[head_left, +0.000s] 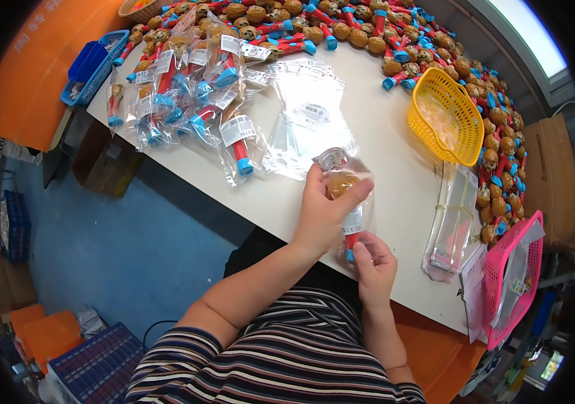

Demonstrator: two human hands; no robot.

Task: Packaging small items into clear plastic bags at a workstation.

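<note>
Over the near edge of the white table, both my hands hold a clear bag with a toy (351, 227) in it. The toy has a round brown head, a red handle and a blue end. My left hand (324, 214) grips the bag around the head, thumb across the front. Lower down, my right hand (376, 268) pinches the bag by the blue end. A printed label shows through the plastic. Just beyond my hands lies a spread stack of flat clear bags (311, 111). Several bagged toys (239, 138) are heaped to its left.
Loose toys (375, 44) line the far and right sides of the table (402, 195). On the right are a yellow basket (466, 145), a banded bundle of clear sleeves (452, 215), a pink basket (496, 296) and a cardboard box (553, 182). A blue basket (102, 74) sits far left.
</note>
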